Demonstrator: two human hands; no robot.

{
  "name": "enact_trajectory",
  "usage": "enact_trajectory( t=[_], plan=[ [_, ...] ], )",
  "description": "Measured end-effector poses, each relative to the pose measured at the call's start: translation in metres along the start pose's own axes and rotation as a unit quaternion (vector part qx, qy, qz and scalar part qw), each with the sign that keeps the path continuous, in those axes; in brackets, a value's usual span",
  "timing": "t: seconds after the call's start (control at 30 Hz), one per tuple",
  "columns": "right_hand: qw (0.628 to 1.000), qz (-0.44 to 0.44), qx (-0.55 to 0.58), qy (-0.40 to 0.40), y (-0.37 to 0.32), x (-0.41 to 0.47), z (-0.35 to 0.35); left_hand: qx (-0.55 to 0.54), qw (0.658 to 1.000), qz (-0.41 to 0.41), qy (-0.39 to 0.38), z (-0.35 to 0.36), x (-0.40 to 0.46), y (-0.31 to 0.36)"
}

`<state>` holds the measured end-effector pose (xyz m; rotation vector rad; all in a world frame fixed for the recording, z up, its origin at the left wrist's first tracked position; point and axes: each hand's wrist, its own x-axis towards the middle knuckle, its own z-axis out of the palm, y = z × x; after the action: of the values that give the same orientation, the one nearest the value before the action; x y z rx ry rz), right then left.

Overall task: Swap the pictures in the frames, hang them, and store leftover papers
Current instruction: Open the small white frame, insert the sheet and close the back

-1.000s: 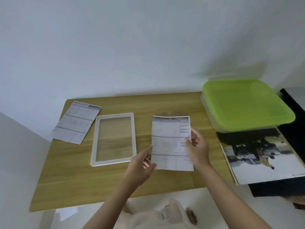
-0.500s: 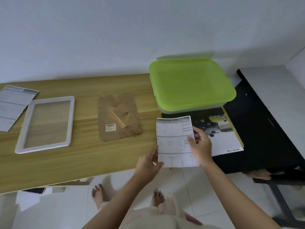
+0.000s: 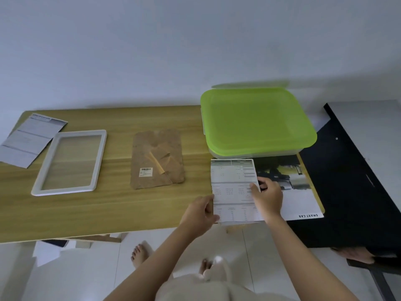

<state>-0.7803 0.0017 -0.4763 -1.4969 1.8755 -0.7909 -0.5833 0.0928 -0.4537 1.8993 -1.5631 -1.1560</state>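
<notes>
Printed sheet long axis toward wall, header far (both hands' fingers pinching side edges)

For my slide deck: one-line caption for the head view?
Both hands, left hand and right hand, hold a printed sheet beside the green-lidded box, empty frame nearby.

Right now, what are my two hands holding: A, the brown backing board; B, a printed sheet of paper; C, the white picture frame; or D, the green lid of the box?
B: the left hand and right hand pinch the side edges of the printed sheet of paper, while the frame, backing board and green lid lie untouched.
</notes>
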Motion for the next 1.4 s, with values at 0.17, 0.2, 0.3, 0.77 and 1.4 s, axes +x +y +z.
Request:
enact_trajectory(
  t=[0.17, 0.2, 0.3, 0.77, 1.4],
  plan=[
    [1.0, 0.013, 0.009, 0.019, -0.001, -0.001, 0.002, 0.021, 1.0, 0.002, -0.003, 0.001, -0.001, -0.002],
    [1.0, 0.013, 0.009, 0.019, -0.001, -0.001, 0.002, 0.024, 1.0, 0.002, -0.005, 0.001, 0.0, -0.002],
    [1.0, 0.011, -0.009, 0.015, -0.001, 0.002, 0.001, 0.039, 0.999, 0.006, -0.01, 0.001, 0.001, -0.002],
    [0.976, -0.162, -0.121, 0.086, -0.068, -0.036, 0.077, -0.086, 0.993, 0.008, 0.085, -0.079, -0.023, -0.063],
    [0.953, -0.28, -0.021, -0.111, -0.36, -0.148, 0.406, -0.07, 0.938, -0.123, 0.316, -0.413, -0.085, -0.311]
  ],
)
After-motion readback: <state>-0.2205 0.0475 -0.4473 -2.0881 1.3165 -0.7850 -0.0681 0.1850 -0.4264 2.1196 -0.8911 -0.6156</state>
